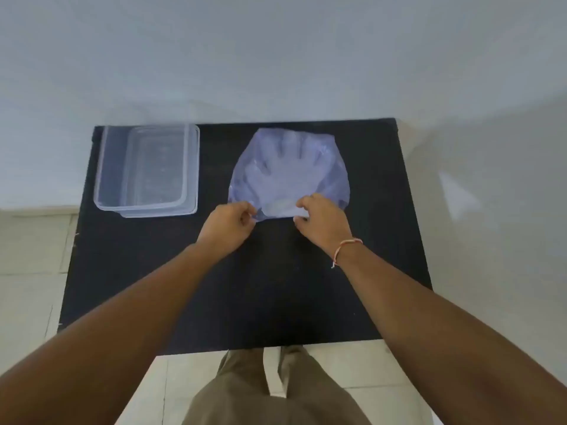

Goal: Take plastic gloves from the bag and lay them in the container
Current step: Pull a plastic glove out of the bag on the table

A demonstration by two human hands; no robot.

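A bluish see-through plastic bag lies flat on the black table, right of centre at the back. Pale plastic gloves show through it, fingers pointing away from me. My left hand pinches the bag's near edge at its left corner. My right hand pinches the same edge further right. A clear rectangular plastic container stands at the table's back left, with nothing in it that I can see.
A pale wall runs right behind the table. Tiled floor shows to the left, right and front of the table. My legs in olive trousers stand at the table's near edge. A thread bracelet circles my right wrist.
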